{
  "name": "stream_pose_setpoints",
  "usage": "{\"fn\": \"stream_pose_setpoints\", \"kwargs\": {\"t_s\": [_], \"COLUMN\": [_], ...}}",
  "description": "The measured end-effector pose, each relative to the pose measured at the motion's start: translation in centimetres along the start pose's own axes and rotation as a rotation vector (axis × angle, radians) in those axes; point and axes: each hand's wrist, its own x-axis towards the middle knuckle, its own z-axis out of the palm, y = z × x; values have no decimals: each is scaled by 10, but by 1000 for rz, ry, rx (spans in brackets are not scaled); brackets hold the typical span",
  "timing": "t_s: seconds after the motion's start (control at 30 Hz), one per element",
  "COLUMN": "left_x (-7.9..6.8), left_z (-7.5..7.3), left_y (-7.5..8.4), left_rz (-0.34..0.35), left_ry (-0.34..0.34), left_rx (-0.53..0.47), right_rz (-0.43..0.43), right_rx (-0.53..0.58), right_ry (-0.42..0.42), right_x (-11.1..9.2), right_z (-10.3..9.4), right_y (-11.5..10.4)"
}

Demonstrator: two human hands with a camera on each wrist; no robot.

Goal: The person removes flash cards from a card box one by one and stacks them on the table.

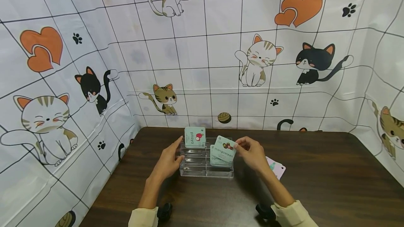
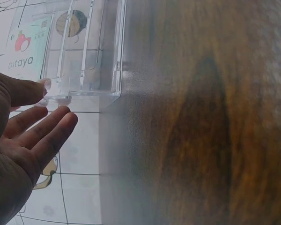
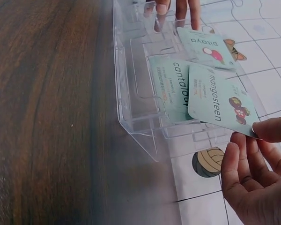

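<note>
A clear plastic tiered rack (image 1: 193, 171) stands on the table. My left hand (image 1: 167, 162) is at its left end; in the left wrist view the thumb (image 2: 30, 91) touches the rack's edge and the other fingers extend loosely. My right hand (image 1: 254, 153) pinches the mangosteen card (image 1: 224, 149) by its right edge between thumb and fingers. That card is tilted and overlaps the cantaloupe card (image 3: 168, 91), which sits in the rack's right half with part of its word covered. Upright in the back left slot is the pitaya card (image 1: 194, 137).
A pinkish card (image 1: 277, 168) lies on the dark wooden table (image 1: 331, 171), partly hidden behind my right forearm. A white cloth (image 1: 221, 52) printed with cats, hearts and grid lines hangs behind the table and at both sides.
</note>
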Motion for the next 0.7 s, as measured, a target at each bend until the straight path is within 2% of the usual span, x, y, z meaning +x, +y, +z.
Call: {"fn": "stream_pose_setpoints", "kwargs": {"t_s": [0.7], "left_x": [0], "left_z": [0], "left_y": [-4], "left_rz": [18], "left_ry": [-6], "left_rx": [20], "right_rz": [-5], "right_rx": [54], "right_ry": [1], "right_x": [0], "right_z": [-18], "right_y": [2]}}
